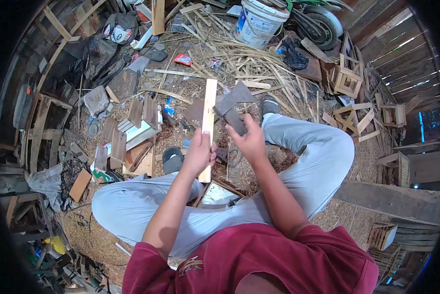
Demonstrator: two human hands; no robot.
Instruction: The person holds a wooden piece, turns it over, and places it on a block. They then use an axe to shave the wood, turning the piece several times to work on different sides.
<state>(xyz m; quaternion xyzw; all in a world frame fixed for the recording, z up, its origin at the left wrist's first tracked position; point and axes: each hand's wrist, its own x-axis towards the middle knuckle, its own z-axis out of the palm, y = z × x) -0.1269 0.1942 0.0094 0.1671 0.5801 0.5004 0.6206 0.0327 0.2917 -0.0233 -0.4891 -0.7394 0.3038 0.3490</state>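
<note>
My left hand (199,151) is closed round the lower half of a pale wooden strip (209,105), which stands nearly upright in the view. To its right, my right hand (248,138) grips the short handle of a hatchet (236,122). The dark hatchet head (234,98) points up and right, its left end close to the strip; whether they touch I cannot tell. Between my legs, below the strip, lies a wooden frame with a pale panel (217,195).
A white bucket (259,24) stands at the top beside a wheel (323,29). Wood shavings (259,61) cover the ground ahead. Cut boards (127,130) are stacked on the left, small wooden frames (347,76) lie on the right, and a thick beam (391,200) lies lower right.
</note>
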